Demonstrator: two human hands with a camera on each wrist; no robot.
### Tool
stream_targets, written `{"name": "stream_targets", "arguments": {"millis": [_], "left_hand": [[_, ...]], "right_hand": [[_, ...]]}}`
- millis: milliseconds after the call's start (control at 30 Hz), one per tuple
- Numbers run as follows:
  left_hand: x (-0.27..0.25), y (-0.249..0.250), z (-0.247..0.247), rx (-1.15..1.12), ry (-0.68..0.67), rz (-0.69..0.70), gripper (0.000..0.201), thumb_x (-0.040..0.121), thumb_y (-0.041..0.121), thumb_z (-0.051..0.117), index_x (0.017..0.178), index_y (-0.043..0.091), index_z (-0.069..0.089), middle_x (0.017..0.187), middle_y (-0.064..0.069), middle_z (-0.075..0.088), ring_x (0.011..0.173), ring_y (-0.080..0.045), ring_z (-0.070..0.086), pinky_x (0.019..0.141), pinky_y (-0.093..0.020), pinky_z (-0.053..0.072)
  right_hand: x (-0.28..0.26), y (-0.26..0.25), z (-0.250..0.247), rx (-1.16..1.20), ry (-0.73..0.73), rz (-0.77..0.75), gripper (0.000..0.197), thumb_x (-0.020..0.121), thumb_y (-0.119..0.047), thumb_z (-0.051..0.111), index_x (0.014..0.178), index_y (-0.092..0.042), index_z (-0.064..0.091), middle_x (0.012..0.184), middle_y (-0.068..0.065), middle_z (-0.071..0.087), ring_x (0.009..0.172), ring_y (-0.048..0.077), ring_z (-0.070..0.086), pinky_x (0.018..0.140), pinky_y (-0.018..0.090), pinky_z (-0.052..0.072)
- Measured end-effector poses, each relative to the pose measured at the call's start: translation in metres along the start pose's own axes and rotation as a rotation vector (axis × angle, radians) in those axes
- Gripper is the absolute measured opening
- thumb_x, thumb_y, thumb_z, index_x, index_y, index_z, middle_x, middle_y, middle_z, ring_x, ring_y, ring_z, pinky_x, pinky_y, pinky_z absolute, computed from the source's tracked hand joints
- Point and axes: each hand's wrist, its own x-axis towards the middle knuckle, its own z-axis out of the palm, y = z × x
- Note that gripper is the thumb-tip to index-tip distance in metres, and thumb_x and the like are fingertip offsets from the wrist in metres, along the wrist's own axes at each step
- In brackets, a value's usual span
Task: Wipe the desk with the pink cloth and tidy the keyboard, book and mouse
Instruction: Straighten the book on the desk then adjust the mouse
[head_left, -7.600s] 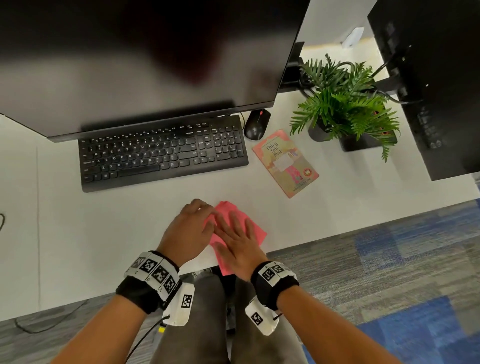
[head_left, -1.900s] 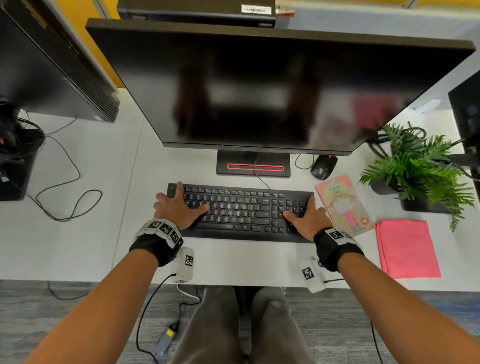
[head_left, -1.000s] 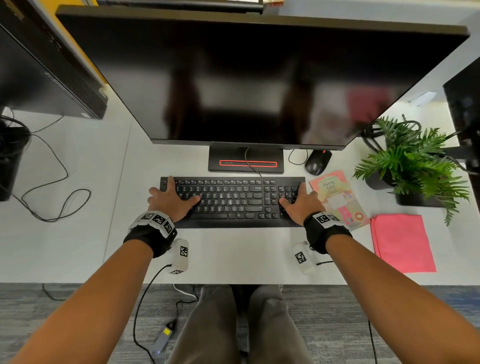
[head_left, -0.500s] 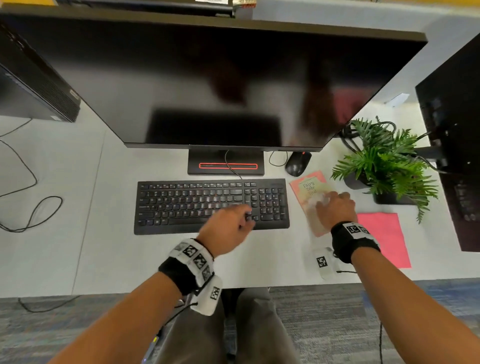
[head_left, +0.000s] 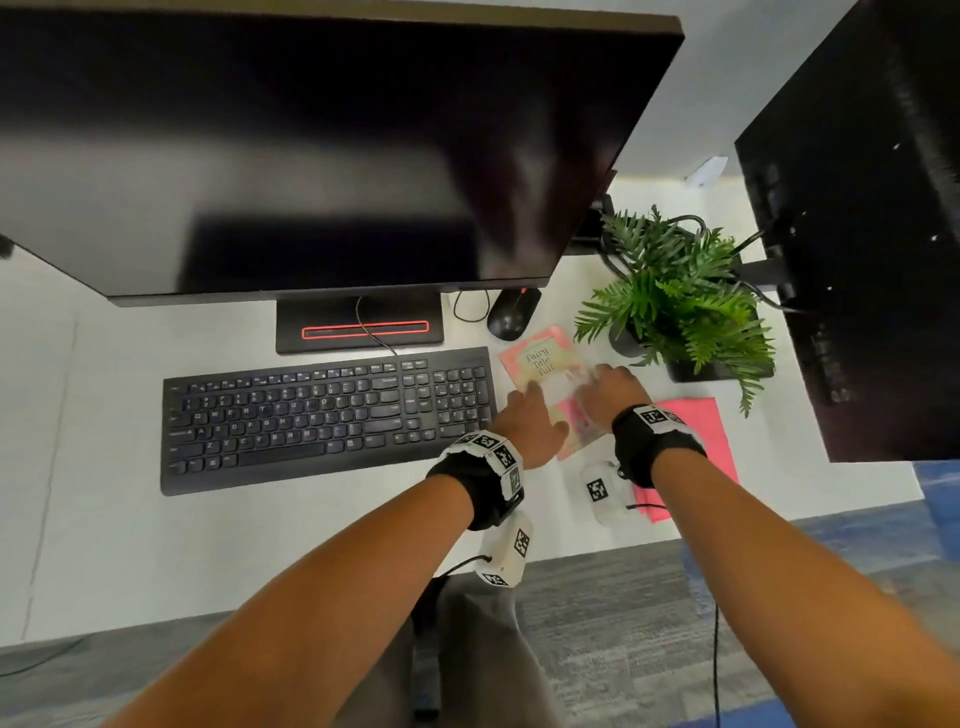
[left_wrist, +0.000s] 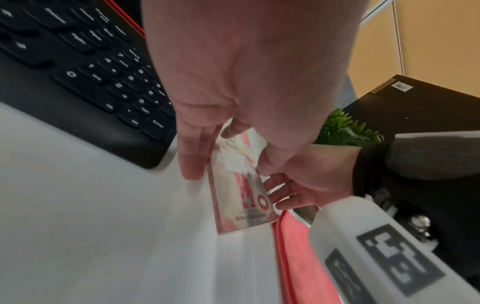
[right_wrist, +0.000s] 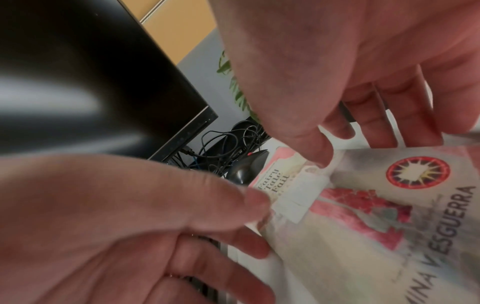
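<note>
Both of our hands are working on the book (head_left: 540, 364), which is lying flat on the tabletop (head_left: 260, 545) between the keyboard (head_left: 322, 415) and the pink cloth (head_left: 706, 431). Our left hand (head_left: 530, 426) is bracing its near-keyboard edge with fairly straight fingers; our right hand (head_left: 608, 389) is touching the opposite edge, fingers only slightly bent, neither one truly clasping it. We are risking a few things here: pushing unevenly could be skewing the book into the keyboard, sliding it farther could be knocking the mouse (head_left: 511, 314) or snagging its cable, and our right wrist is hovering over the cloth, so dragging it back could be rumpling that folded square. The plant (head_left: 680, 306) is standing close, too.
</note>
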Motion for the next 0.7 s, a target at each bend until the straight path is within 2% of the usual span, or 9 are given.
{"name": "stream_targets", "arguments": {"millis": [133, 200, 300, 400, 567, 700], "left_hand": [[0.008, 0.005, 0.003, -0.133, 0.033, -0.084, 0.075, 0.090, 0.045, 0.055, 0.149, 0.014, 0.020, 0.143, -0.017, 0.035, 0.125, -0.039, 0.048, 0.081, -0.038, 0.041], [0.009, 0.006, 0.003, -0.205, 0.049, -0.110, 0.075, 0.086, 0.047, 0.059, 0.146, 0.016, 0.026, 0.141, -0.016, 0.037, 0.126, -0.037, 0.047, 0.083, -0.036, 0.041], [0.007, 0.007, 0.005, -0.224, 0.055, -0.115, 0.075, 0.084, 0.049, 0.061, 0.144, 0.016, 0.030, 0.139, -0.015, 0.040, 0.127, -0.036, 0.047, 0.083, -0.033, 0.037], [0.003, 0.005, 0.011, -0.222, 0.050, -0.102, 0.071, 0.084, 0.046, 0.061, 0.141, 0.014, 0.034, 0.134, -0.016, 0.042, 0.123, -0.035, 0.050, 0.086, -0.034, 0.043], [-0.011, 0.005, 0.035, -0.261, -0.035, -0.084, 0.074, 0.085, 0.045, 0.059, 0.144, 0.014, 0.027, 0.135, -0.015, 0.038, 0.119, -0.034, 0.052, 0.079, -0.032, 0.046], [-0.019, 0.006, 0.051, -0.265, -0.059, -0.092, 0.079, 0.085, 0.045, 0.057, 0.147, 0.014, 0.021, 0.135, -0.016, 0.035, 0.118, -0.036, 0.053, 0.086, -0.036, 0.052]], "right_hand": [[0.000, 0.004, 0.005, 0.013, -0.059, -0.017, 0.047, 0.084, -0.032, 0.048, 0.121, -0.004, 0.057, 0.122, 0.020, 0.051, 0.118, 0.039, 0.053, 0.096, 0.043, 0.044], [-0.004, 0.007, 0.007, 0.043, -0.061, 0.007, 0.045, 0.086, -0.030, 0.050, 0.123, -0.004, 0.052, 0.123, 0.020, 0.049, 0.117, 0.039, 0.052, 0.097, 0.042, 0.044], [-0.012, 0.014, 0.012, 0.066, -0.043, 0.002, 0.040, 0.090, -0.029, 0.050, 0.120, -0.003, 0.049, 0.123, 0.021, 0.052, 0.114, 0.038, 0.053, 0.093, 0.041, 0.043], [-0.021, 0.031, 0.021, 0.108, -0.044, -0.046, 0.032, 0.092, -0.027, 0.051, 0.113, -0.002, 0.051, 0.116, 0.021, 0.058, 0.106, 0.037, 0.057, 0.086, 0.040, 0.046], [-0.043, 0.060, 0.035, 0.116, -0.019, -0.100, 0.029, 0.096, -0.021, 0.051, 0.115, 0.000, 0.053, 0.115, 0.018, 0.056, 0.106, 0.033, 0.054, 0.087, 0.037, 0.043], [-0.052, 0.075, 0.043, 0.131, -0.015, -0.115, 0.026, 0.095, -0.022, 0.050, 0.111, -0.002, 0.054, 0.110, 0.017, 0.057, 0.097, 0.033, 0.057, 0.083, 0.038, 0.047]]}}
